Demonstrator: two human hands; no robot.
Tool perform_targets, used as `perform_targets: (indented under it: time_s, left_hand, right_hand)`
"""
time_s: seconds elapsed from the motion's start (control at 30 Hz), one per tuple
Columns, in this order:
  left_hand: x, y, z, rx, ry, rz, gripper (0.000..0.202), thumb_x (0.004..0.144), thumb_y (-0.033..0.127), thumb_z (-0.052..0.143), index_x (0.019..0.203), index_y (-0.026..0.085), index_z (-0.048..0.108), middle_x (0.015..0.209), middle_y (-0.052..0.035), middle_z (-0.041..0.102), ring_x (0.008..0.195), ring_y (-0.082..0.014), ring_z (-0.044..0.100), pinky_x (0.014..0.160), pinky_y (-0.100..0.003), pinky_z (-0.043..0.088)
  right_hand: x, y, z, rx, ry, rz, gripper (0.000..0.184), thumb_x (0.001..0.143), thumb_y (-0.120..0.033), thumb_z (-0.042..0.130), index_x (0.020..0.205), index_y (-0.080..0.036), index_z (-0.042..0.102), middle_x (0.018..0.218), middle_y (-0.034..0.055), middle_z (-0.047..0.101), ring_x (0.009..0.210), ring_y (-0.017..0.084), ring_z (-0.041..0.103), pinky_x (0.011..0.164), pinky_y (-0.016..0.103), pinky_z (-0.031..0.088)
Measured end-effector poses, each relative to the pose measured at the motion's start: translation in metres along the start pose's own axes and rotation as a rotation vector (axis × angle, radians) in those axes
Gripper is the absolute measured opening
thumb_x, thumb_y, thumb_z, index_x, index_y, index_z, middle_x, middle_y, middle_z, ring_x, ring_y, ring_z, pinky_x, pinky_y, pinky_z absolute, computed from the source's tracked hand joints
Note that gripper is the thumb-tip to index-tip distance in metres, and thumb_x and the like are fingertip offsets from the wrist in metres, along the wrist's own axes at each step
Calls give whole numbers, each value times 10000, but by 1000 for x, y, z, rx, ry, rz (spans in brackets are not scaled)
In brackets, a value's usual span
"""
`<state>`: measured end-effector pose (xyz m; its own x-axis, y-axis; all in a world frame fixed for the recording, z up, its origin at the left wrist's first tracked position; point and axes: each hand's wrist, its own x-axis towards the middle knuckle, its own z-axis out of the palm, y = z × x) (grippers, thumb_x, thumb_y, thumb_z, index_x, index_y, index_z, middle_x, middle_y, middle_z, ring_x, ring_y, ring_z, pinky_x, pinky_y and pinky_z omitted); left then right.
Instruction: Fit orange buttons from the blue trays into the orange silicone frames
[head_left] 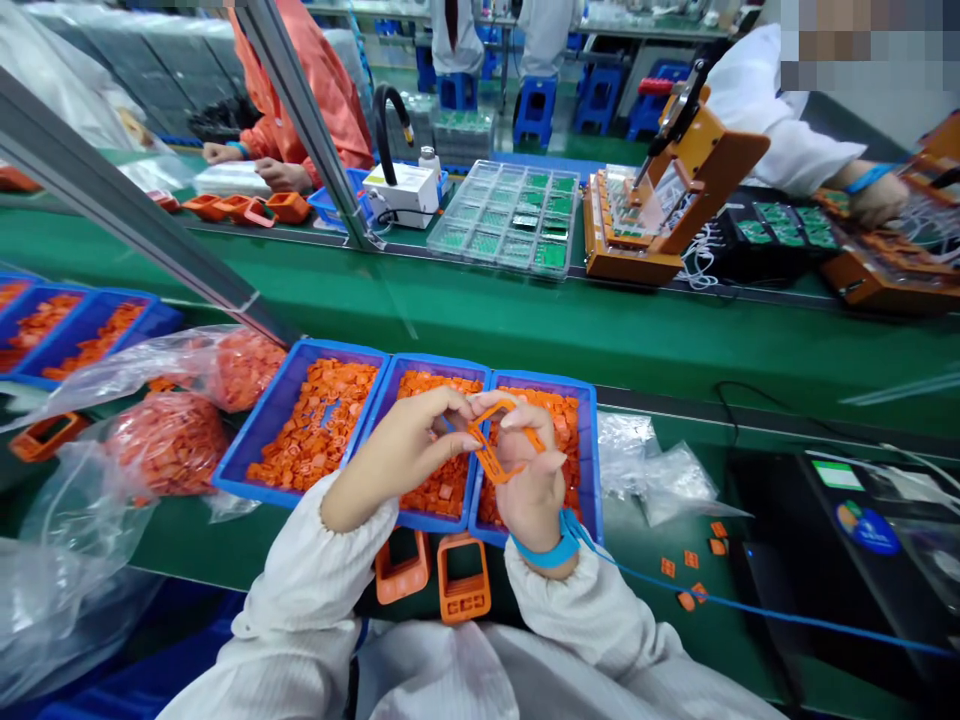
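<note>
Between both hands, above the blue trays, is an orange plastic frame (491, 462), tilted, with an open middle. My left hand (431, 430) pinches its left edge with thumb and fingers. On the other side my right hand (534, 470), with a blue wrist strap (553, 548), has its fingers curled round the frame. Beneath them stand a left blue tray (259, 440), a middle blue tray (442, 362) and a right blue tray (597, 470), all holding small orange pieces. Two more orange frames, one left (405, 580) and one right (465, 605), lie at the table's near edge.
Plastic bags of orange parts (172, 440) lie to the left, below a slanted metal post (187, 220). Loose orange pieces (690, 560) and a black device (847, 540) are at right. Across the conveyor (450, 310) are a clear circuit-board tray (510, 220), an orange press fixture (645, 240) and co-workers.
</note>
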<state>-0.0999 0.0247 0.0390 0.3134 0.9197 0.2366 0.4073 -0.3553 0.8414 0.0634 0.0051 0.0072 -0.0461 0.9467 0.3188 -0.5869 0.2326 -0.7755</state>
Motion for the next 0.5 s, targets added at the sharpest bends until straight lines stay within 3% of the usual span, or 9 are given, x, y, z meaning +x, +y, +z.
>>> perform_targets:
  time_s: [0.1,0.2,0.27,0.33,0.43,0.5]
  left_hand:
    - [-1,-2,0,-20,-164,-50,190,1041,348,624,1030,173,698,896,-39,781,759,-160,730,692,-235,518]
    - [-2,-1,-3,9,-279,15,326,1090,383,520,930,171,709,746,-24,750,668,-159,713,660,-237,485]
    - [-2,2,-1,58,-259,98,364,1101,420,487,953,172,710,721,-23,730,659,-166,698,655,-247,469]
    - [-3,8,3,105,-212,166,394,1116,440,430,1026,176,708,814,-49,755,744,-188,715,711,-269,487]
    - [-3,13,11,134,-174,165,448,1135,453,332,1149,178,686,1047,-102,785,929,-225,738,830,-309,518]
    - [-2,11,11,154,-222,127,474,1134,483,317,1203,177,672,1104,-110,781,977,-237,737,857,-317,520]
  right_hand:
    - [-6,-4,-1,-62,-5,12,496,979,-757,466,1077,-328,694,1284,76,700,1299,312,655,1148,578,497]
    - [-10,-8,-4,-142,-60,16,517,984,-759,447,1037,-318,711,1276,88,726,1262,316,676,1158,595,475]
    - [-12,-10,-6,-193,-103,-20,518,998,-750,420,1051,-330,718,1269,81,743,1238,306,681,1167,601,454]
    - [-12,-10,-9,-220,-130,-67,501,1013,-732,407,1079,-344,717,1278,71,742,1238,302,675,1156,599,454]
    - [-14,-8,-13,-199,-130,-69,490,1010,-732,419,1081,-342,706,1304,74,722,1251,315,668,1132,601,474]
    - [-15,-8,-15,-183,-110,-40,497,984,-754,454,1075,-330,697,1315,89,707,1272,328,658,1122,597,493]
